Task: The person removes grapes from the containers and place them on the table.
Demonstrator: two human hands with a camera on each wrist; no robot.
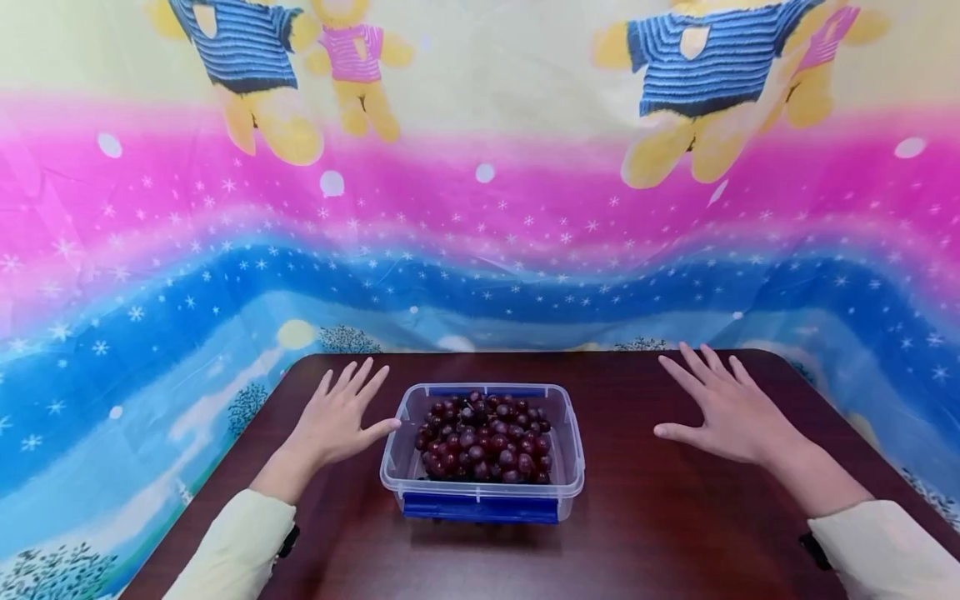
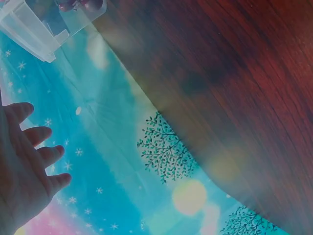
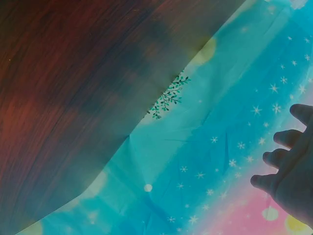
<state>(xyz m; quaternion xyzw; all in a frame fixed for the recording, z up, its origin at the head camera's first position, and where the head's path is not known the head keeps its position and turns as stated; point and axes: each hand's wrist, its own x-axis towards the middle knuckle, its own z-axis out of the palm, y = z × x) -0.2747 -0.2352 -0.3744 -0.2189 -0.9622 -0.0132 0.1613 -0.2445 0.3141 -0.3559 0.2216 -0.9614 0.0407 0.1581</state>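
Note:
In the head view, a clear plastic container (image 1: 390, 467) with blue clips stands on the dark wooden table. Many dark red grapes (image 1: 483, 442) lie inside it. To its left is my left hand (image 1: 336, 421), fingers spread and straight, the thumb tip close to the container's left rim; whether they touch I cannot tell. My right hand (image 1: 731, 417) is over the right side of the table, fingers spread, well apart from the container and holding nothing. Part of the container (image 2: 36, 29) shows at the top left of the left wrist view.
The brown table (image 1: 630, 533) has rounded far corners. Behind and around it hangs a cloth backdrop (image 1: 480, 217) printed with bears, snowflakes and bushes. Pale sleeves (image 1: 232, 542) and dark wrist straps (image 1: 813, 550) cover the forearms.

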